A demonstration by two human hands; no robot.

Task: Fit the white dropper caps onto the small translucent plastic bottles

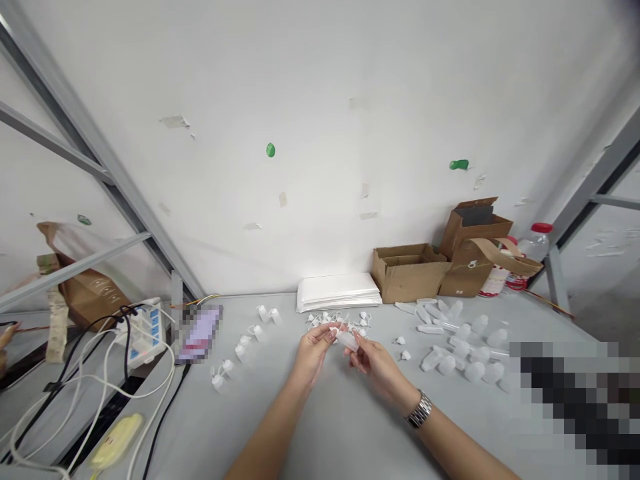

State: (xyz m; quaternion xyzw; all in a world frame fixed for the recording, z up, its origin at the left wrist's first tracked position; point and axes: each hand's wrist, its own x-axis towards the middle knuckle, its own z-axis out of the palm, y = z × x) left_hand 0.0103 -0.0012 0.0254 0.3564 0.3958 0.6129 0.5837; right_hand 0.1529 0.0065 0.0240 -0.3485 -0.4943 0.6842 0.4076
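Both hands meet at the middle of the grey table around a small translucent bottle. My right hand, with a metal watch at the wrist, grips the bottle's body. At the bottle's neck end, my left hand pinches a small white cap. Just behind the hands is a pile of small white caps. Two loose caps sit to the right of my right hand. Farther right are several uncapped translucent bottles. Several capped bottles stand at the left.
White flat sheets, an open cardboard box and a brown paper bag stand along the wall. Left are a phone-like purple item, a power strip, tangled cables and a yellow object. Part of another person's hand shows far left.
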